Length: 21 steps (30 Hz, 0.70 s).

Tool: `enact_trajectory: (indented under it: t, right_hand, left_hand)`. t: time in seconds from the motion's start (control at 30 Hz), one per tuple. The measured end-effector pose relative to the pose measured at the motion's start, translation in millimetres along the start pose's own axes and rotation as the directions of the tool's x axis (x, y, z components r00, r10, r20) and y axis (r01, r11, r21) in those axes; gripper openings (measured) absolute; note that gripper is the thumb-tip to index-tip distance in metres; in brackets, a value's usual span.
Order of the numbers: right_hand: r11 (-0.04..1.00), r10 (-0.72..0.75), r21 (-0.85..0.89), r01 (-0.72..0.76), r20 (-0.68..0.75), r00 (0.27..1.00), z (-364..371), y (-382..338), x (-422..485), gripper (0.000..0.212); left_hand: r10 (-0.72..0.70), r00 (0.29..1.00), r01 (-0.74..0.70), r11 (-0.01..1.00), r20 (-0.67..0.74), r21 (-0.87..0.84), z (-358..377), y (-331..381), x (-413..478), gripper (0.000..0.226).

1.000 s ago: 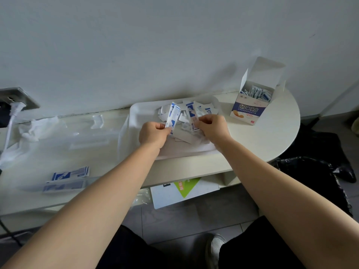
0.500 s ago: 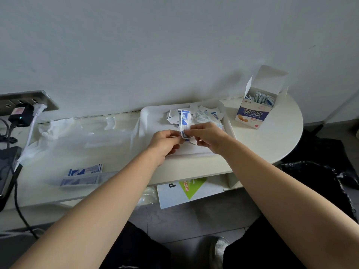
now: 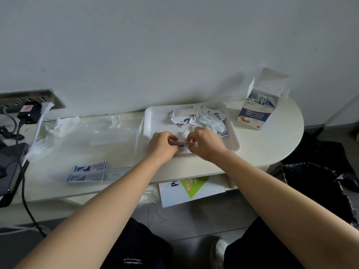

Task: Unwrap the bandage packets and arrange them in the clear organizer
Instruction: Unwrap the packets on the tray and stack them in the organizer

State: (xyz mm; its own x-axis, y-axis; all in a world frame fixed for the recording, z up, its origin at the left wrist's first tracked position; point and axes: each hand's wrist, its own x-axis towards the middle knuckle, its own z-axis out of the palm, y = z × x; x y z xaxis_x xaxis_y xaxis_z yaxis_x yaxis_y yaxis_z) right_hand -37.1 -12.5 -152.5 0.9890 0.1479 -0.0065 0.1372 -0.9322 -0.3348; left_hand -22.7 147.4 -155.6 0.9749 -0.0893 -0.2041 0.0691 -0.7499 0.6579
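We hold both hands over the near part of the white tray [image 3: 234, 146], each clamped on one end of a tan bandage strip [image 3: 182, 143]. Our left hand [image 3: 162, 145] pinches the left end with curled fingers, and our right hand [image 3: 206, 143] pinches the right end. We judge that gripping both ends lets us pull the strip taut and peel it out of its paper. A scrap of blue-printed wrapper shows just under its middle, though we cannot tell whether it is attached. Working above the tray makes sense, since torn paper falls where the rest lies. The heap of wrappers and packets [image 3: 206, 119] sits just beyond our right hand, handy for the next pick. The open bandage box [image 3: 256, 113] stands further out, beyond and to the right of that hand, off the tray on the table [image 3: 272, 144].

The strip's long axis runs from one hand to the other, side to side across us and roughly parallel to the table's front edge, with the right end a touch nearer us.

The clear organizer [image 3: 116, 174] sits well to the left of our left hand and nearer us. Blue-and-white pieces [image 3: 85, 176] show through it, also lying side to side. We judge the strip would need little turning to match them.
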Motion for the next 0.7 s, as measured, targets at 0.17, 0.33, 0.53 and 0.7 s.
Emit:
enact_trajectory:
  t: [0.17,0.33,0.53,0.7]
  right_hand:
    - [0.988,0.090,0.128,-0.091,0.016,0.996,-1.4,13.9,1.2,0.019]
    - [0.948,0.127,0.285,-0.139,0.058,0.990,1.9,13.2,1.5,0.011]
    - [0.858,0.180,0.487,-0.165,0.017,0.984,-11.6,13.4,1.6,0.008]
    - [0.631,0.253,0.764,-0.136,-0.037,0.967,-35.3,-7.3,8.0,0.007]
  left_hand:
    - [0.012,1.000,-0.011,0.998,-0.015,0.055,0.5,0.2,1.9,0.031]
    - [0.041,0.999,-0.041,0.999,0.004,0.035,7.0,2.1,0.3,0.023]
    - [0.085,0.993,-0.088,0.996,-0.085,-0.032,-6.6,10.2,-1.7,0.019]
    - [0.150,0.963,-0.164,0.985,-0.223,-0.049,-49.3,23.2,-7.3,0.016]
